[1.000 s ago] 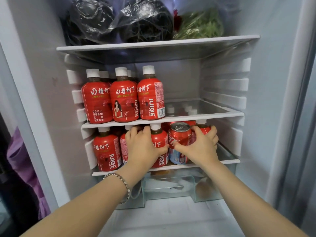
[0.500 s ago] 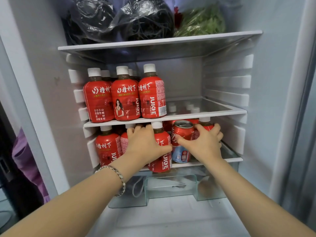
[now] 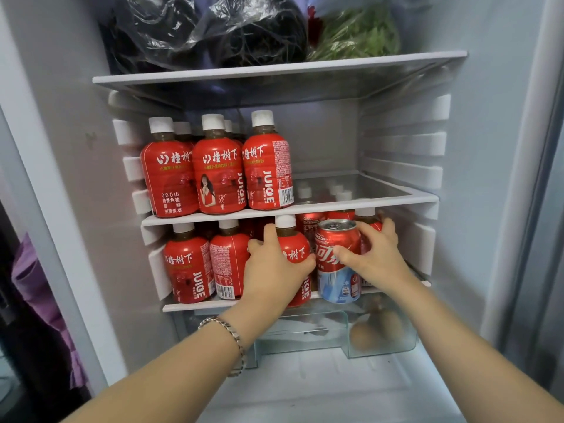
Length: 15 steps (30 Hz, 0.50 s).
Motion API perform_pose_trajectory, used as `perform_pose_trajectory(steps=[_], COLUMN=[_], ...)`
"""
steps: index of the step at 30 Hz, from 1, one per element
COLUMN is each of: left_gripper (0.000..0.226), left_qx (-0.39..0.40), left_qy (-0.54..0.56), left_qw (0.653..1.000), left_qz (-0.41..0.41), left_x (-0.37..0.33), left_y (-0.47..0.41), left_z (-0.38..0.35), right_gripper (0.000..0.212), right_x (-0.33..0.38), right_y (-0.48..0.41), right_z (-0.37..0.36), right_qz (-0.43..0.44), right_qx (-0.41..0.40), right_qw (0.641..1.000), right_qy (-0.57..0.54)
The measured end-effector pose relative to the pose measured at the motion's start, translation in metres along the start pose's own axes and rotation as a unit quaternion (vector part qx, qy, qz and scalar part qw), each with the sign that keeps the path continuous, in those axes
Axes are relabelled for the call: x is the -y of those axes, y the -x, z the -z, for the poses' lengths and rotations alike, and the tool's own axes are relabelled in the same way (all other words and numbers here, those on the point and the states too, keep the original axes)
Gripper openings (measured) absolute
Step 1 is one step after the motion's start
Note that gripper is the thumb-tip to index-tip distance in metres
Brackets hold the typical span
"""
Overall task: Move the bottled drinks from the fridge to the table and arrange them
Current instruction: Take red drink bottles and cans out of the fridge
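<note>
The juice bottle (image 3: 292,251) stands at the front edge of the lower shelf (image 3: 195,306), cap just under the middle shelf (image 3: 396,200), bottles (image 3: 189,264) tight on its left. Your left hand (image 3: 274,276) wraps it; your right hand (image 3: 375,257) curls round the cola can (image 3: 335,239) just beside. Both grips and both drinks sit as half a second ago. Below, a clear drawer (image 3: 345,331) in the white fridge (image 3: 503,178).

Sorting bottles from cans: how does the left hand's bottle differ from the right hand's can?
The juice bottle in the left hand has a white cap and narrow neck; the cola can in the right hand has a metal top and straight sides. The can's base is blue, the bottle's red. Both stand upright.
</note>
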State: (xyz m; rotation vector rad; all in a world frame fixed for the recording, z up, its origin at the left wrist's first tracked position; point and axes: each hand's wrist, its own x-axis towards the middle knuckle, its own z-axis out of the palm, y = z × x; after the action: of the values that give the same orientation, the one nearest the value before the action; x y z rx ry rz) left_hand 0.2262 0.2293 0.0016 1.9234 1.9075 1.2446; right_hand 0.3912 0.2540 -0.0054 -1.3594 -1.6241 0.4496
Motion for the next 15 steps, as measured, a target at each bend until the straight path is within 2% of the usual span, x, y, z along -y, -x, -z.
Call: perform_pose_trajectory(steps=[4,8,11,13,15], left_gripper=[0.065,0.053,0.051,0.052,0.055], left_qx=[0.005,0.048,0.063,0.057,0.020], left_qy=[0.075,0.125,0.152,0.173,0.196], left_qw=[0.997,0.991,0.986,0.983,0.980], left_qz=[-0.016,-0.025,-0.025,-0.018,-0.007], left_x=[0.008,0.009,0.010,0.013,0.016], left_y=[-0.004,-0.008,-0.009,-0.007,-0.001], left_z=[0.003,0.011,0.014,0.012,0.006], right_gripper=[0.067,0.051,0.049,0.050,0.050], right_x=[0.001,0.002,0.003,0.004,0.003], right_y=[0.002,0.003,0.004,0.004,0.005], right_z=[-0.002,-0.001,-0.001,-0.001,-0.002], right_qz=[-0.007,0.004,0.010,0.009,0.011], right_qx=[0.000,-0.004,-0.005,-0.008,-0.015], right_qw=[1.000,1.000,1.000,1.000,1.000], right_qy=[-0.004,0.005,0.010,0.009,0.008])
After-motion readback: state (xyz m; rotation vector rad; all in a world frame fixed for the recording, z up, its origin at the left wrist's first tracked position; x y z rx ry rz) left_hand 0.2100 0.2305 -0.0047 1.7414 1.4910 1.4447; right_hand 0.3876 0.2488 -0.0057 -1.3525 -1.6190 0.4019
